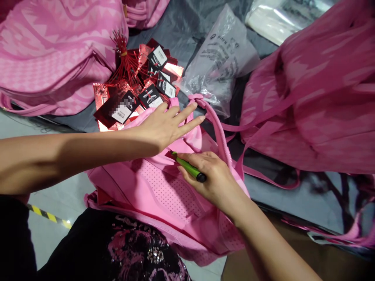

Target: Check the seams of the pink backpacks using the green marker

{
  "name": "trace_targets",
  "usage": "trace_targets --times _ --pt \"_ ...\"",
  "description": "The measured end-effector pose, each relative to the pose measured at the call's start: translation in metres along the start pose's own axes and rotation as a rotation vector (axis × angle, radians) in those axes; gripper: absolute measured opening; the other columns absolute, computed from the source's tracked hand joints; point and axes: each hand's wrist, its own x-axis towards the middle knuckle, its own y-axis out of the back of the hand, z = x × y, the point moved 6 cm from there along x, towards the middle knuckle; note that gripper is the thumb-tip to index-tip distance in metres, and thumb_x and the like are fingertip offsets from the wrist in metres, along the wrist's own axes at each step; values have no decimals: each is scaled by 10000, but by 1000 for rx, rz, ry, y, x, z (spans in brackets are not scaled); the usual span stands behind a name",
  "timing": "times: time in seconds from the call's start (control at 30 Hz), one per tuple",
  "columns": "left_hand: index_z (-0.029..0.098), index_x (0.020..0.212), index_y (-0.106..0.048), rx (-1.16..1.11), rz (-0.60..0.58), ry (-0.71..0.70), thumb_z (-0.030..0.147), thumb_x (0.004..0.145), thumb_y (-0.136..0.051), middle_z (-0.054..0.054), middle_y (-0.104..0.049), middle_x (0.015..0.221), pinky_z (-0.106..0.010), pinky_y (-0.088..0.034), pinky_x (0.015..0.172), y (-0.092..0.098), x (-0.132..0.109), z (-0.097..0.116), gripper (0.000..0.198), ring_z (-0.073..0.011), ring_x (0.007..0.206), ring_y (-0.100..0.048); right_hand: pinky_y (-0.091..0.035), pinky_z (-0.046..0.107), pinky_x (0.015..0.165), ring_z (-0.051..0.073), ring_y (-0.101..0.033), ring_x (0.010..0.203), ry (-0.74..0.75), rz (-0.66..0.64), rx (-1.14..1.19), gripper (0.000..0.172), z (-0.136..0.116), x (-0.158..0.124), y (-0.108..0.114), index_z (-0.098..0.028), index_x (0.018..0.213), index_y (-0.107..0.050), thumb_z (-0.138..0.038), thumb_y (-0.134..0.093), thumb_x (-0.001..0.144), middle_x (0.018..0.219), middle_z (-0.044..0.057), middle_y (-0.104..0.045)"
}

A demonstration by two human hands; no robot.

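A pink backpack (172,189) lies across my lap and the table edge, its dotted padded back facing up. My left hand (164,127) rests flat on the upper part of the backpack, fingers spread toward the top handle and strap. In my right hand (209,171) is a slim green tool (189,167) with a black end, much like a marker or a small cutter. Its tip points at a small dark red piece on the pink fabric, just below my left hand. What kind of tip it has cannot be made out.
Beyond my left hand lies a bundle of red-corded hang tags (125,107). A clear plastic bag (219,58) sits behind. Other pink backpacks stand at left (58,50) and right (319,97) on the grey-covered table (275,203). Yellow-black tape (48,215) marks the floor.
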Motion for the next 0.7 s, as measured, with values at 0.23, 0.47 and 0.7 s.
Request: trace_targets --times 0.23,0.47,0.7 --pt "253 1620 -90 -2 12 15 114 903 -508 -137 -28 1695 -494 -329 1098 4 -1 2 842 -380 1418 -375 -502 347 830 182 -719 819 36 35 69 161 0 8 -5 -193 1064 -701 -243 -596 953 948 46 -780" --pt "268 1619 -75 -22 18 29 111 903 -529 -114 -11 1699 -484 -327 1120 2 -2 2 862 -353 1455 -332 -502 346 804 184 -718 791 7 21 45 153 -1 10 -5 -185 1047 -710 -217 -608 936 929 53 -782" --pt "259 1620 -60 10 42 15 107 887 -541 -125 -20 1697 -484 -346 1115 2 -3 2 890 -346 1437 -363 -507 356 818 182 -721 789 -48 3 69 180 -1 14 -4 -181 1079 -712 -201 -622 925 955 51 -785"
